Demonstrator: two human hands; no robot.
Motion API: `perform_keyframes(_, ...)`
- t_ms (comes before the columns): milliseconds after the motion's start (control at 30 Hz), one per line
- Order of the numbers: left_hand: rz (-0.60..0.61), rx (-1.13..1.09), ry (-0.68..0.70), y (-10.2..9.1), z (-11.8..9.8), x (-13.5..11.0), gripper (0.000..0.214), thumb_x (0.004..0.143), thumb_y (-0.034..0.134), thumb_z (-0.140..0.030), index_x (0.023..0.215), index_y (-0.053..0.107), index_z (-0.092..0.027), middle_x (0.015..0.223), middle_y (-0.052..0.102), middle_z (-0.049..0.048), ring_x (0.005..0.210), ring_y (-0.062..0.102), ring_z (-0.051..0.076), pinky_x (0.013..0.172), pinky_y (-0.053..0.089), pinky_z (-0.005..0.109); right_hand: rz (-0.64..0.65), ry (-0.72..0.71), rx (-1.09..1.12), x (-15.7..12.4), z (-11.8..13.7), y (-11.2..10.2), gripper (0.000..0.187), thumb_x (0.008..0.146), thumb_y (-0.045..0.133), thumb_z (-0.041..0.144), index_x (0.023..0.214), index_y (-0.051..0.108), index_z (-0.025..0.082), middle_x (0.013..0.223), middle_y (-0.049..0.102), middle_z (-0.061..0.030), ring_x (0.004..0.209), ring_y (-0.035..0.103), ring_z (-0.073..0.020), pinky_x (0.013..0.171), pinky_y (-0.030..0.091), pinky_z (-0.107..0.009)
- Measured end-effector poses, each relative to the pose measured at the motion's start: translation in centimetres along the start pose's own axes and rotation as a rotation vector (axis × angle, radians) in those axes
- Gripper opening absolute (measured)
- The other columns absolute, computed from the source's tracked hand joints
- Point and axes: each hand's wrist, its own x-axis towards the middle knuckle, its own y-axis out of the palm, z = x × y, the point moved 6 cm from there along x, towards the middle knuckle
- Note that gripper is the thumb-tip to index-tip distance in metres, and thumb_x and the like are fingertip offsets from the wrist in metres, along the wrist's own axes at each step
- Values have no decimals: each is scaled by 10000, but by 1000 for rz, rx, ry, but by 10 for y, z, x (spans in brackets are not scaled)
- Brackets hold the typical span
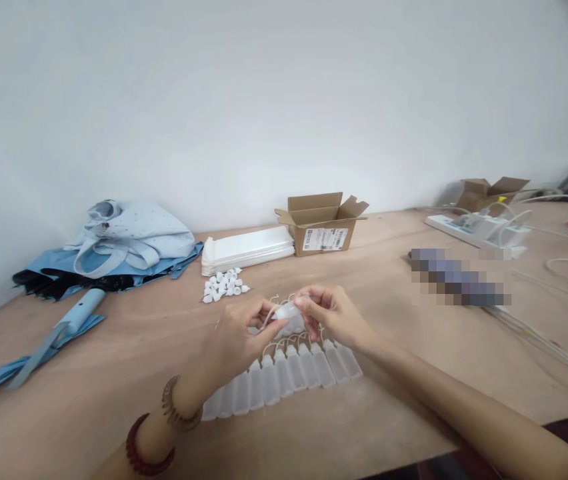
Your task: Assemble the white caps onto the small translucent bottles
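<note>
Both my hands meet over the middle of the wooden table (114,373). My left hand (241,333) and my right hand (331,313) pinch a small translucent white plastic bottle (287,311) between their fingertips, one hand at each end. Just below them lies a row of several similar small bottles (284,380), side by side on the table with thin strings at their necks. A little heap of white caps (224,285) sits behind my left hand. My left wrist wears two bead bracelets.
A stack of flat white packs (247,250) and an open cardboard box (321,223) stand at the back. A light-blue folded umbrella and fabric (114,243) lie at the left. At the right are a power strip (474,230), cables and a second box (489,192).
</note>
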Motion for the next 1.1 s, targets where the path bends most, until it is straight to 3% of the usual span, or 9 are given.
perform_keyframes(67, -7, -29, 22, -1, -1, 0, 173, 799, 645, -338, 810, 622, -167, 742, 645, 16, 668, 605, 132, 653, 513, 253, 0, 4, 32, 1, 0, 0, 383, 764, 616, 522, 785, 582, 141, 454, 515, 50, 357, 487, -88, 365, 377, -198)
perform_keyframes(200, 123, -258, -131, 5, 6, 5, 225, 842, 584, -379, 889, 619, -162, 729, 633, 10, 648, 629, 138, 612, 524, 255, -32, -82, 6, 3, 5, -4, 347, 770, 636, 471, 855, 612, 135, 522, 561, 29, 426, 517, -94, 435, 429, -221)
perform_keyframes(367, 256, -440, -265, 15, 9, 5, 349, 879, 490, -454, 758, 600, -146, 679, 610, 4, 571, 622, 129, 557, 520, 257, -5, -212, -113, 1, 8, -4, 245, 818, 607, 360, 939, 647, 150, 594, 586, 10, 509, 547, -108, 508, 456, -241)
perform_keyframes(533, 296, -365, -301, 16, 9, 0, 369, 882, 477, -484, 710, 550, -165, 554, 599, -20, 491, 580, 111, 505, 460, 222, -10, -175, -157, -2, 6, -2, 263, 812, 605, 369, 939, 650, 143, 551, 554, 20, 483, 537, -110, 476, 430, -228)
perform_keyframes(667, 251, -252, -262, 17, 9, -3, 384, 905, 420, -488, 692, 511, -181, 509, 583, -28, 455, 536, 106, 467, 414, 209, -38, -93, -167, -3, 6, -2, 329, 811, 583, 426, 924, 636, 122, 466, 494, 44, 393, 452, -89, 400, 347, -204)
perform_keyframes(833, 175, -57, -176, 12, 9, -1, 317, 904, 447, -436, 746, 558, -184, 549, 585, -28, 472, 545, 102, 461, 399, 199, -62, -96, -198, -4, 4, -2, 307, 831, 564, 426, 857, 644, 131, 445, 450, 54, 385, 411, -79, 397, 324, -199)
perform_keyframes(933, 217, -117, -205, 10, 10, 1, 325, 895, 459, -456, 796, 598, -179, 614, 614, -15, 490, 553, 103, 474, 419, 206, -80, -162, -208, -4, 4, -3, 299, 840, 563, 421, 910, 635, 140, 517, 498, 36, 446, 465, -93, 431, 359, -205)
perform_keyframes(1033, 325, -254, -241, 14, 10, 1, 413, 903, 416, -501, 745, 592, -162, 619, 628, 8, 517, 569, 114, 505, 444, 221, -60, -219, -219, -4, 8, -2, 306, 849, 555, 417, 966, 620, 142, 619, 567, 2, 529, 524, -112, 503, 417, -225)
perform_keyframes(1100, 334, -321, -261, 16, 12, 1, 430, 892, 427, -520, 719, 580, -157, 592, 609, 3, 502, 565, 114, 492, 433, 221, -35, -216, -230, -4, 9, -1, 316, 858, 541, 423, 982, 613, 141, 627, 574, -2, 547, 532, -117, 520, 422, -229)
